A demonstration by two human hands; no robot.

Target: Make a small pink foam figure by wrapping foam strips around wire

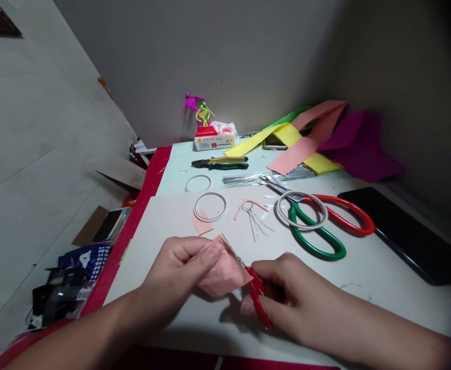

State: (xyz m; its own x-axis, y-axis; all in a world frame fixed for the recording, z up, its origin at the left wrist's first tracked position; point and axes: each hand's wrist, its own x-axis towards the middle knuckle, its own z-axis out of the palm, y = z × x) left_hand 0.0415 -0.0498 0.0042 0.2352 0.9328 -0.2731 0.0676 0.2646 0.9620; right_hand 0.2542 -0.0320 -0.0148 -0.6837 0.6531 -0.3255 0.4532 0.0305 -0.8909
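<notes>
My left hand pinches a piece of pink crepe paper between thumb and fingers, low over the table. In my right hand is a small pair of red-handled scissors, its blades at the paper's upper right edge. Just beyond lie a pink paper scrap, a white ring and a twisted wire figure with one part wrapped in pink. The palm side of my right hand is partly hidden.
Large scissors with red and green handles lie at the right under another ring, beside a black phone. Further back are pliers, a bundle of wires, coloured paper strips and a small box with figures.
</notes>
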